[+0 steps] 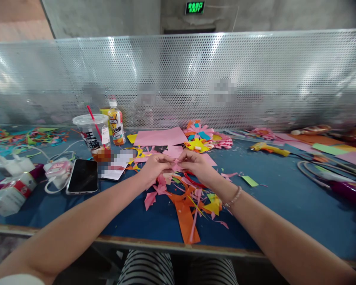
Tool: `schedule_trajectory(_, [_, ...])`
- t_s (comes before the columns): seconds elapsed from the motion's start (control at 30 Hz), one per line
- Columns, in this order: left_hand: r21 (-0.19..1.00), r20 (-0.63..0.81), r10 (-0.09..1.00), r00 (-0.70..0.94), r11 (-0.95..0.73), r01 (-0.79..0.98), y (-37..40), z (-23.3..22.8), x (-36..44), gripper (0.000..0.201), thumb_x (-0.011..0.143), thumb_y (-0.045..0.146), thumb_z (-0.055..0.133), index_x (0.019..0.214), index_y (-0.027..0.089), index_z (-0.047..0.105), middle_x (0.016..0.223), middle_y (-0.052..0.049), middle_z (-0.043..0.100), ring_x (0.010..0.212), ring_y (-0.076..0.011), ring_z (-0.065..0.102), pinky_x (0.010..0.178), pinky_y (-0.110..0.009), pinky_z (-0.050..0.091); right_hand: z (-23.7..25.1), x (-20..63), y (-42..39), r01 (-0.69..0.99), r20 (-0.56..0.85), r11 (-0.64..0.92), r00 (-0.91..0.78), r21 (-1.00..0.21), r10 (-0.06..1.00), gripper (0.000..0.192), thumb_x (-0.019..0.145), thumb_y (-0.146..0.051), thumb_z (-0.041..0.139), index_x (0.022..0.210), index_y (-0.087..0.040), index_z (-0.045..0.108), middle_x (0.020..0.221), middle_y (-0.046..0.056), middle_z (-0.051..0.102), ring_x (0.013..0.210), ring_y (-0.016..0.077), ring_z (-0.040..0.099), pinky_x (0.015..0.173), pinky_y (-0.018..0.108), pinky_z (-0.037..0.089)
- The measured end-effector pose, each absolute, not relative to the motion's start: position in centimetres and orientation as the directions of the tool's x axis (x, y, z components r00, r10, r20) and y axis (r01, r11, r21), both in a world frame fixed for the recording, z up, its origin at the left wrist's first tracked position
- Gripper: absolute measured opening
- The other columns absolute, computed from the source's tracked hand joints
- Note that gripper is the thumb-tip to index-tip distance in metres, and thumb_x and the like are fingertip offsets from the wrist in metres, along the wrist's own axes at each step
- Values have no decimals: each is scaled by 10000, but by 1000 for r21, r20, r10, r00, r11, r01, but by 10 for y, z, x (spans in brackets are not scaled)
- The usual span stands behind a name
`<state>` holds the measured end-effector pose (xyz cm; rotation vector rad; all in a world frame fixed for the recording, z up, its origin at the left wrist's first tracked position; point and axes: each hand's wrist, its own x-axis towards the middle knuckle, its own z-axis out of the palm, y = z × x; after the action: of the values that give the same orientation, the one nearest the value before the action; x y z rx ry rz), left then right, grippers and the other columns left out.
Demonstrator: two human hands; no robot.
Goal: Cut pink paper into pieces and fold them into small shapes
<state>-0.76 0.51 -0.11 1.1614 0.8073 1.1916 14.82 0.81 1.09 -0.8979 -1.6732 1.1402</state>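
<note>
My left hand (pixel 155 169) and my right hand (pixel 196 166) meet over the middle of the blue table, fingertips pinched on a small piece of pink paper (pixel 176 164) between them. Beneath them lies a heap of pink, orange and yellow paper scraps, with a long orange strip (pixel 185 219) reaching toward the table's front edge. Something with a red handle or loop (pixel 194 181) is partly hidden under my right hand. Just beyond are a flat pink sheet (pixel 160 136) and paper flowers, one of them yellow (pixel 199 145).
Left of my arms stand a plastic cup (pixel 91 132) with a red straw, a drink bottle (pixel 116 122), a phone (pixel 82 176) and a tissue pack (pixel 11 194). A yellow glue gun (pixel 269 149) with a cord lies at right. A perforated metal screen (pixel 178 79) closes off the back.
</note>
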Motion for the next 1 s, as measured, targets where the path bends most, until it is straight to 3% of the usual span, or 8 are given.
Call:
schedule_trajectory(0.27, [937, 83, 965, 248, 10, -350, 7, -2, -8, 133, 565, 37, 631, 666, 122, 614, 603, 8, 580, 562, -76, 565, 616, -240, 518, 13, 149, 8, 132, 285, 339, -313, -932, 906, 40, 623, -172, 552, 632, -179, 514, 609, -36, 474, 574, 92, 461, 557, 240, 388])
schedule_trajectory(0.83, [937, 7, 978, 208, 66, -343, 0, 11, -6, 155, 571, -14, 507, 629, 103, 590, 597, 2, 552, 540, -80, 556, 612, -262, 518, 13, 150, 11, 185, 374, 459, -361, -869, 854, 52, 644, -205, 568, 634, -169, 532, 571, -31, 483, 527, 91, 450, 508, 238, 368])
schedule_trajectory(1.0, [944, 60, 973, 222, 17, -331, 1, 8, -7, 126, 597, 23, 534, 667, 107, 596, 622, 3, 546, 570, -80, 560, 629, -262, 514, 11, 151, 12, 147, 372, 438, -334, -887, 866, 52, 639, -204, 583, 623, -171, 546, 583, -30, 501, 536, 91, 463, 533, 244, 384])
